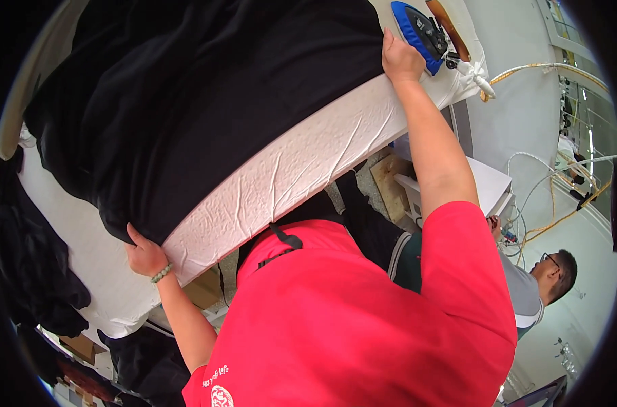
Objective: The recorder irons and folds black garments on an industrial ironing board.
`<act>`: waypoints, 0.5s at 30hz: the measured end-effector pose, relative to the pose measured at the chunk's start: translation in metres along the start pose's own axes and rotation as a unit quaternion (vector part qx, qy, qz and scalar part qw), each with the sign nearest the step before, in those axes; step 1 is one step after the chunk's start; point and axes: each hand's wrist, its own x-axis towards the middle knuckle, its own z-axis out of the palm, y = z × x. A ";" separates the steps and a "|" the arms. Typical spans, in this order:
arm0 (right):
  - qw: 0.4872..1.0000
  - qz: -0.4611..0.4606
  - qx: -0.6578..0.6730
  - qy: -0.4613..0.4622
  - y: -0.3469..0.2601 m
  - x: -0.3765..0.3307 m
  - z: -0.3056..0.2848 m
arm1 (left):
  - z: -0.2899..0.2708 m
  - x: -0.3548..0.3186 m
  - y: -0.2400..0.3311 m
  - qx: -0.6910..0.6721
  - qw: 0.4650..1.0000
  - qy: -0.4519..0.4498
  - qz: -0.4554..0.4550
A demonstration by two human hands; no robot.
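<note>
A large black garment [206, 102] lies spread over a white padded ironing board [288, 169]. My left hand [144, 254], with a bead bracelet on its wrist, grips the garment's edge at the board's near left end. My right hand [401, 60] rests on the garment's far right edge, fingers pressing the cloth against the board. A blue and black iron [422, 30] stands on the board just beyond my right hand, not touched by it.
Another person [539, 285] in a grey top works at the lower right near a white table [488, 183] and cables. More dark cloth [30, 271] hangs at the left. A hose [546, 68] runs from the iron to the right.
</note>
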 end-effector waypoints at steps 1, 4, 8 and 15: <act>1.000 -0.009 -0.005 -0.007 0.001 0.001 0.002 | -0.003 0.001 0.001 -0.016 1.000 -0.003 -0.001; 1.000 0.021 0.012 0.000 0.010 0.002 0.001 | 0.003 0.002 0.000 -0.016 1.000 -0.009 -0.013; 0.999 0.014 0.016 -0.026 0.001 0.002 0.000 | 0.005 0.003 -0.001 -0.015 1.000 -0.009 -0.021; 0.998 0.028 0.048 -0.036 0.009 -0.013 0.000 | 0.005 -0.001 -0.015 0.072 0.996 0.003 -0.047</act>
